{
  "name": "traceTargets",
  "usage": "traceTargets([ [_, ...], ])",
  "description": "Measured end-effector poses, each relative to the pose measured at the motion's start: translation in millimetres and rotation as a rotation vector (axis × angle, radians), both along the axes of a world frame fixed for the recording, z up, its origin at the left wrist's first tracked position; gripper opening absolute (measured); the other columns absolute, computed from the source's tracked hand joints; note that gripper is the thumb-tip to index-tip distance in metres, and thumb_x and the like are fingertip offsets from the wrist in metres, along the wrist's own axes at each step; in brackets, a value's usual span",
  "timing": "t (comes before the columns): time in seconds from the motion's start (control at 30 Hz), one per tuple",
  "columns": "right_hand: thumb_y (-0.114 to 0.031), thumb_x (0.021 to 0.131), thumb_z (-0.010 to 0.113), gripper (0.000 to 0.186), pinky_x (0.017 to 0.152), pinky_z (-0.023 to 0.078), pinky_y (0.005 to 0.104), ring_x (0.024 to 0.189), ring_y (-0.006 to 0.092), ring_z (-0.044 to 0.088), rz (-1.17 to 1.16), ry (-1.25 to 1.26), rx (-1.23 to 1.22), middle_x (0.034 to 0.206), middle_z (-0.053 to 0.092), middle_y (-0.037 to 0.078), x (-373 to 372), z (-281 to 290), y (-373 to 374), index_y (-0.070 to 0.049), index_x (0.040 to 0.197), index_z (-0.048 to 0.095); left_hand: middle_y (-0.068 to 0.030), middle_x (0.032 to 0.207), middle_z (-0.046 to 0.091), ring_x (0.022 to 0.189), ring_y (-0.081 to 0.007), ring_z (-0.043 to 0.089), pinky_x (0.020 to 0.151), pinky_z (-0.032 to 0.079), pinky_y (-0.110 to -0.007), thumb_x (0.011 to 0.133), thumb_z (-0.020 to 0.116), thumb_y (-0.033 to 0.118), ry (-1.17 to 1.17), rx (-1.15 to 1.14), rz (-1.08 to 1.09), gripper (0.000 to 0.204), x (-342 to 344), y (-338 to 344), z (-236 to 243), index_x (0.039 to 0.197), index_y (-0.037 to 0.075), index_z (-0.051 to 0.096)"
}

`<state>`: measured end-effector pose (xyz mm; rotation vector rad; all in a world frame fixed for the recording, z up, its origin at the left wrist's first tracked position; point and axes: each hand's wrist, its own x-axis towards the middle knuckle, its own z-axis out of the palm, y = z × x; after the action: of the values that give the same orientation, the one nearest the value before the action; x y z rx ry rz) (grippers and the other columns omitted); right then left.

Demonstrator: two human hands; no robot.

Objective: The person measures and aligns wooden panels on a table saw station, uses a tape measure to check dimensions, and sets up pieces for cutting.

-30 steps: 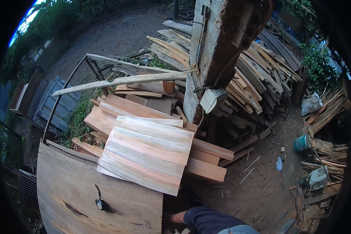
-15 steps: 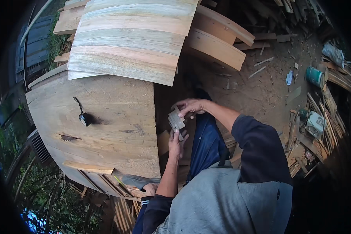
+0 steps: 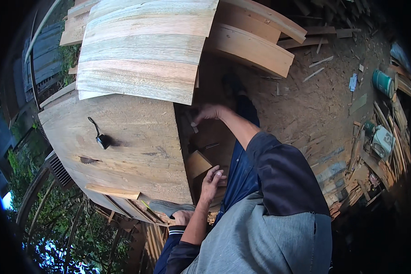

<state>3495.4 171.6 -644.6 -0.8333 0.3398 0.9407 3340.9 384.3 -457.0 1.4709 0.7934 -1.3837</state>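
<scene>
My right hand [image 3: 209, 113] reaches low beside the right edge of the wooden table [image 3: 137, 141]. It is smeared by motion and in shadow, with a small pale wood piece [image 3: 195, 129] at its fingertips; whether the fingers grip it is unclear. Closer to me, my left hand [image 3: 212, 181] hovers with fingers loosely bent and apart, nothing seen in it. Just beyond it lie a wood block [image 3: 199, 163] and a thin, shiny object [image 3: 211, 146] whose kind I cannot make out.
On the table, a circular saw blade [image 3: 87, 160] pokes through a slot, near a black tape measure [image 3: 102, 141] and a wood strip [image 3: 112, 191]. Joined boards [image 3: 139, 55] cover its far end. A grey shoe [image 3: 165, 207] rests at the near edge. Scraps and a green can [image 3: 382, 83] lie right.
My right hand has moved left and away from me, parting from my left hand. The small stack of wood pieces has left my left hand, which has dropped slightly nearer. The view has shifted.
</scene>
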Motion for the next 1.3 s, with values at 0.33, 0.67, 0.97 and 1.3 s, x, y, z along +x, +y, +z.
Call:
traceTargets([
  [0.33,-0.02,0.067,0.09,0.088,0.108,0.043,0.0376,0.128,0.0249,0.053,-0.483,0.028,0.012,0.14,0.057,0.015,-8,-18,32,-0.003,0.144,0.052,-0.0158,0.128,0.062,0.107,-0.0189,0.065,0.099,0.05,-0.032,0.099,0.063,0.029,-0.047,-0.019,-0.241,0.054,4,1,-2,0.143,0.001,0.049],
  [0.67,-0.024,0.087,0.074,0.07,0.113,0.04,0.0438,0.137,0.0378,0.046,-0.253,-0.505,-0.538,0.151,0.046,0.021,-32,-30,90,-0.007,0.148,0.045,-0.0179,0.123,0.067,0.113,-0.0262,0.066,0.099,0.051,-0.037,0.097,0.065,0.03,-0.053,-0.005,-0.398,0.051,-6,8,-9,0.139,0.003,0.054],
  [0.97,-0.038,0.09,0.069,0.056,0.101,0.048,0.0475,0.118,0.0407,0.059,-0.294,-0.705,-1.283,0.127,0.063,0.02,-30,-25,79,-0.007,0.134,0.056,-0.0203,0.123,0.067,0.114,-0.0322,0.066,0.1,0.051,-0.039,0.096,0.065,0.036,-0.122,0.027,-0.646,0.055,-11,14,-13,0.138,0.002,0.054],
  [1.3,-0.035,0.084,0.079,0.073,0.103,0.048,0.0451,0.127,0.0358,0.056,-0.305,-0.416,-0.813,0.136,0.058,0.021,-32,-21,62,-0.006,0.143,0.046,-0.0213,0.126,0.064,0.113,-0.032,0.067,0.1,0.051,-0.039,0.096,0.064,0.036,-0.189,0.082,-0.847,0.054,12,-7,5,0.136,0.002,0.056],
])
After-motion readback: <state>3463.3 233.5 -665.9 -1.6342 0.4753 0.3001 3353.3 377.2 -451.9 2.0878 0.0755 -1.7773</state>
